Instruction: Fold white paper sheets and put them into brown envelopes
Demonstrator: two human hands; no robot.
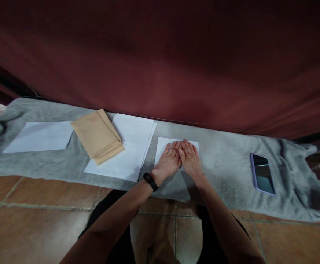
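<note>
- Beyond your hands, a dark red surface (160,73) rises across the full width of the view.
- Below and nearer to you than your hands, the brown tiled floor (52,220) shows, with pale joints between the tiles.
- Under your hands and out to both sides runs a grey cloth (223,161), fairly smooth in the middle and wrinkled at both ends.
- Just left of your hands lies a stack of large white sheets (129,157), its edges slightly out of line.
- Farthest left of your hands, a separate piece of white paper (41,137) lies flat on the cloth.
- Between those two whites, left of your hands, sits a tilted pile of brown envelopes (96,134), partly on top of the stack; the top one carries a faint reddish mark.
- Directly beneath your hands is the smaller white paper (162,146), its far corners showing past your fingers; you cannot tell from here whether it is folded.
- On that paper, your left hand (169,159) and right hand (190,157) lie palms down, fingers extended, touching along their inner sides.
- Well to the right of your hands, a phone (263,174) in a purple case lies screen up.
- Just behind your left hand, a black wristband (150,182) circles the wrist.
</note>
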